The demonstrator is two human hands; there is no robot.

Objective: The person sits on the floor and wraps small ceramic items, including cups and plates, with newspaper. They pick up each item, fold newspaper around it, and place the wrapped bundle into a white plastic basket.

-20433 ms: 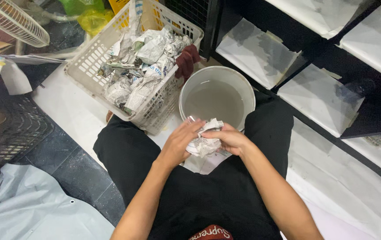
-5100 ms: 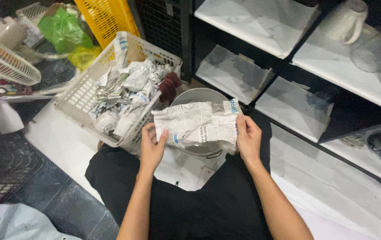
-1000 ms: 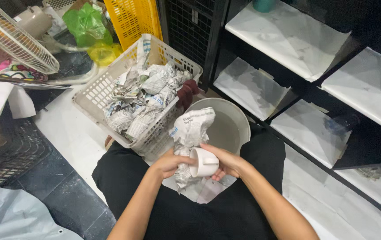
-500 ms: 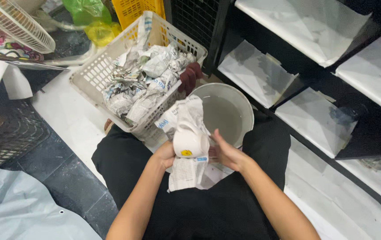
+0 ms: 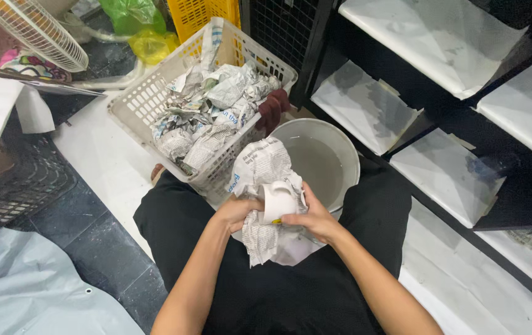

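I sit on the floor in black clothes, both hands over my lap. My left hand (image 5: 236, 211) and my right hand (image 5: 311, 218) grip a small white ceramic cup (image 5: 278, 201) that lies half wrapped in a crumpled sheet of newspaper (image 5: 261, 169). The paper rises above the cup and hangs below my hands. Just beyond them stands a white bucket (image 5: 348, 161) with cloudy water in it. To its left a white plastic basket (image 5: 139, 102) holds several bundles wrapped in newspaper.
Black shelves lined with white paper (image 5: 365, 105) rise on the right. A yellow crate (image 5: 207, 13) and a black mesh panel stand behind the basket. A white fan guard (image 5: 33, 31) sits at the upper left, a black wire basket (image 5: 21, 186) and grey sheet (image 5: 24, 285) on my left.
The cup has turned from upright to lying on its side between my hands, and the newspaper has been folded closer around it. My hands stay in the same spot over my lap.
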